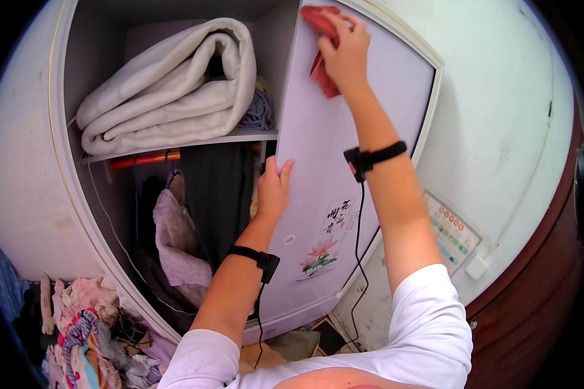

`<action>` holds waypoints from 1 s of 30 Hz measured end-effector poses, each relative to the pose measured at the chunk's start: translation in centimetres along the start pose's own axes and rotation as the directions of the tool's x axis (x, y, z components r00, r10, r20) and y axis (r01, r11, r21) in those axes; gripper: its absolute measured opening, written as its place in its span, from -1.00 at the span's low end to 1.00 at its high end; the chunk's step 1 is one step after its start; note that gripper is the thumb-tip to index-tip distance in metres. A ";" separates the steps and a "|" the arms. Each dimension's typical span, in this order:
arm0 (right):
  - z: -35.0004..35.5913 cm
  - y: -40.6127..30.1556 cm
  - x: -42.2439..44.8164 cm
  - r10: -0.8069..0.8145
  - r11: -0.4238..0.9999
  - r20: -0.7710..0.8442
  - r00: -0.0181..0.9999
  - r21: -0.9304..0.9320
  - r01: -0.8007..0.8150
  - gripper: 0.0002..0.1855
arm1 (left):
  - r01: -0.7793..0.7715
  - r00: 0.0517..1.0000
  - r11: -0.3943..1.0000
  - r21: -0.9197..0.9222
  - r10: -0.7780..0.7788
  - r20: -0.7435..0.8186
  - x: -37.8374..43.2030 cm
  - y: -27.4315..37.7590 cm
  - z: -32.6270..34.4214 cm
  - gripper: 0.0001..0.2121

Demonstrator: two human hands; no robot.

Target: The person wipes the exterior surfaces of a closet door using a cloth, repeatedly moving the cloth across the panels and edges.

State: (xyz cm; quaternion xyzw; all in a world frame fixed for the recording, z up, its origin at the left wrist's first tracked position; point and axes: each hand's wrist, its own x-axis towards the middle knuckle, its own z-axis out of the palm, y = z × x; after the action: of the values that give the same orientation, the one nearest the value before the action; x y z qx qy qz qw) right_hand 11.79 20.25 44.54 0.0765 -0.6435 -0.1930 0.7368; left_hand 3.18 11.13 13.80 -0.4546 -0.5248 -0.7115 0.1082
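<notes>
A red cloth [325,78] is in my right hand [348,48], pressed against the upper part of a pale lilac wardrobe door [321,160]. My left hand [273,189] grips the left edge of that door, lower down, thumb on its face and the other fingers partly hidden behind the edge. The door bears a printed pink flower [323,246], writing and a small round recess [289,239]. Beside the door the wardrobe stands open. A folded cream blanket [175,92] lies on its upper shelf [194,147], and dark and pale clothes hang below.
A heap of mixed clothes [92,335] lies at the lower left, outside the wardrobe. A white cord [108,214] hangs across the wardrobe's opening. On the wall at right are a chart [450,231] and a white box [477,267], near a dark red wooden door [530,311]. Black cables trail from both wristbands.
</notes>
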 end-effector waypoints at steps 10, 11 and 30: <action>-0.4 -2.3 -5.7 -0.211 0.976 0.115 0.971 0.081 0.202 -0.44 | 0.013 1.000 1.000 -0.003 -0.013 -0.006 -0.5 0.3 0.2 -0.62; -1.1 -2.7 -7.6 -0.255 0.964 0.158 0.954 0.115 0.239 -0.43 | 0.013 1.000 1.000 0.001 -0.013 -0.013 -0.4 0.2 0.2 -0.63; -0.9 -2.7 -10.2 -0.306 0.940 0.209 0.929 0.222 0.260 -0.46 | -0.005 0.999 0.999 0.040 0.007 -0.041 -0.3 -0.2 0.3 -0.62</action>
State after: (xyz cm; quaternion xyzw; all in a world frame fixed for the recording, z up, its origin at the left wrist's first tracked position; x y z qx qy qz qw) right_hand 11.18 21.61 34.08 0.2150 -0.7254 -0.2429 0.6071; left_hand 3.39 11.38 13.40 -0.4391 -0.5354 -0.7096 0.1301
